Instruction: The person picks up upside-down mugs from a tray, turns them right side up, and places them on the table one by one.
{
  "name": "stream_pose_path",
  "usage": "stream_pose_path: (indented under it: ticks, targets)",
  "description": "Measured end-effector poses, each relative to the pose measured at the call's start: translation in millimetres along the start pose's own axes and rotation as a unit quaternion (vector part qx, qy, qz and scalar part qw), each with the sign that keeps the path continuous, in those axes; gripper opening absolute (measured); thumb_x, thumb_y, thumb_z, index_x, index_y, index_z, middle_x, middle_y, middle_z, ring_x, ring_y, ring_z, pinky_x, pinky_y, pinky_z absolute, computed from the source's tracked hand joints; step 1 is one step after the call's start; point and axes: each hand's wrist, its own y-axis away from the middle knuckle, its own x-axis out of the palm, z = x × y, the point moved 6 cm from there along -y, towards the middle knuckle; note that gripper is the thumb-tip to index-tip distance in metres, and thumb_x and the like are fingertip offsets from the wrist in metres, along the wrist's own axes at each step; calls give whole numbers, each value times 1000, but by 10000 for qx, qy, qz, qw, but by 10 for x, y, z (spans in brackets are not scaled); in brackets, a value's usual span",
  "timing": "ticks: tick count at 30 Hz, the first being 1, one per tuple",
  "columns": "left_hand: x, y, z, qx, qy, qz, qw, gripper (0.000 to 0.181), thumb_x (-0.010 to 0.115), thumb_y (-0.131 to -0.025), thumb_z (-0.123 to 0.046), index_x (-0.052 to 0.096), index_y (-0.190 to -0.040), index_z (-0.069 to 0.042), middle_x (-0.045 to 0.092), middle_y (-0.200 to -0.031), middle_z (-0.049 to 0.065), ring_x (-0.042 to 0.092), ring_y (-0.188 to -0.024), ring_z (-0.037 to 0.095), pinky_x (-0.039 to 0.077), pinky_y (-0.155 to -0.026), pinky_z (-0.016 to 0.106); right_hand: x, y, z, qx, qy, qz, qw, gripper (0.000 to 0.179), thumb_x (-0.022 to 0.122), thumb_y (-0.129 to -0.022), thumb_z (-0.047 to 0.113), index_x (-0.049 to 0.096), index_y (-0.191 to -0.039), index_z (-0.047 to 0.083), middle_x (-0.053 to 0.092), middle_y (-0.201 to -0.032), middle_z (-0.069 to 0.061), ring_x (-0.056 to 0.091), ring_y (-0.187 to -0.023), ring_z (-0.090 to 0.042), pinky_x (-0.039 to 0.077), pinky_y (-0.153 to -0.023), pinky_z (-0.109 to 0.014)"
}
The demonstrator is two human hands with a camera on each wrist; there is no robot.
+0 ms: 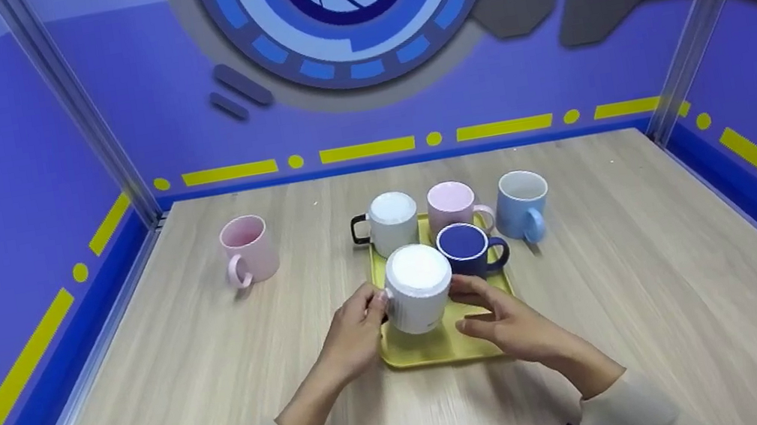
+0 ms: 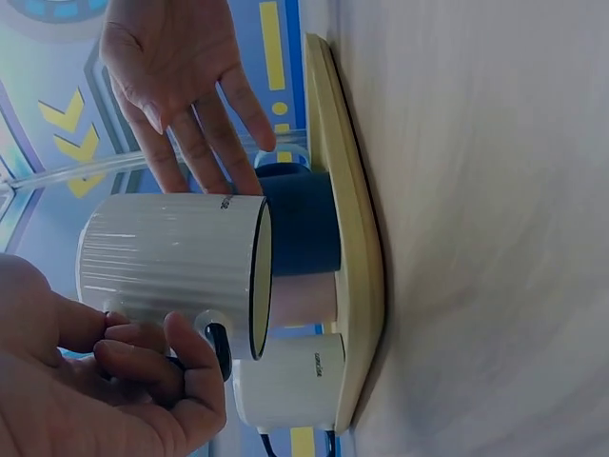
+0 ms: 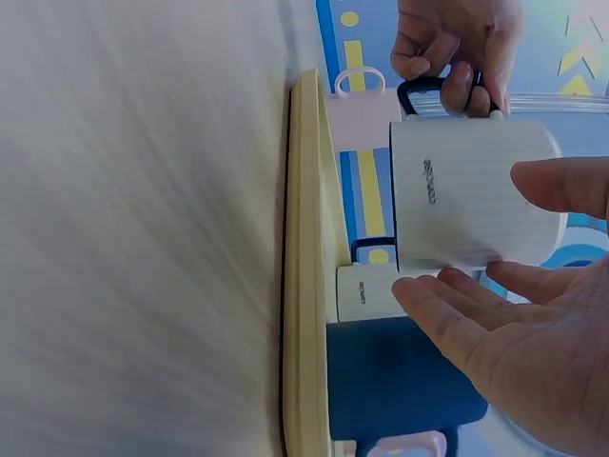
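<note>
Over the near half of the yellow tray point(image 1: 438, 351), a white mug point(image 1: 423, 304) is held upside down, its dark rim facing the tray in the left wrist view. My left hand point(image 1: 356, 334) grips its black handle point(image 2: 218, 347). My right hand point(image 1: 510, 321) is beside the mug's other side, fingers extended and fingertips right at the wall, thumb apart from the fingers. Behind the held mug on the tray are a navy mug point(image 1: 463, 244), a pink mug point(image 1: 448, 220) and another white mug point(image 1: 392, 229) with a black handle pointing left.
A pink mug point(image 1: 256, 255) stands upright on the wooden table point(image 1: 224, 389), left of the tray. To the tray's right stands a light blue mug point(image 1: 519, 213), also upright. Blue patterned panels point(image 1: 364, 123) enclose the table at the back and sides.
</note>
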Motion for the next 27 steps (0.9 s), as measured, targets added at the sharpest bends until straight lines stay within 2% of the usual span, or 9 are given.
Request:
stream_pose_path:
  ticks: [6, 10, 15, 19, 27]
  targets:
    - [80, 88, -99, 81, 390, 407, 9984, 30, 43, -112, -25, 57, -98, -2, 54, -90, 4, 51, -84, 16, 45, -70, 26, -73, 67, 7, -41, -29, -68, 10000, 76, 72, -96, 11, 30, -158, 1, 40, -159, -23, 37, -149, -44, 33, -121, -64]
    - [133, 149, -171, 174, 567, 676, 9959, 33, 43, -112, -25, 55, -98, 2, 47, -84, 0, 46, -75, 13, 40, -63, 22, -96, 91, 1, -134, 26, -113, 9998, 81, 79, -90, 12, 34, -157, 3, 46, -155, -21, 41, -146, -43, 34, -120, -64]
    - [191, 188, -221, 204, 848, 947, 9917, 32, 44, -111, -21, 55, -97, 5, 44, -81, -1, 43, -71, 12, 38, -60, 20, -92, 131, -22, -171, 77, -66, 9998, 88, 85, -83, 13, 36, -155, 4, 49, -152, -19, 45, -143, -42, 36, -119, -64]
    - [220, 179, -220, 171, 1058, 1064, 9885, 32, 44, -111, -18, 54, -95, 8, 44, -80, -1, 43, -71, 13, 40, -60, 21, -85, 145, -33, -107, 78, -33, 9999, 91, 87, -81, 14, 36, -155, 4, 48, -151, -18, 46, -142, -41, 35, -120, -64]
    - [229, 109, -178, 91, 1401, 1106, 9839, 31, 43, -110, -15, 52, -93, 10, 44, -79, 0, 44, -73, 16, 42, -62, 23, -55, 125, -14, -95, -48, -129, 9999, 93, 89, -80, 15, 35, -156, 7, 50, -150, -17, 53, -136, -39, 44, -113, -57]
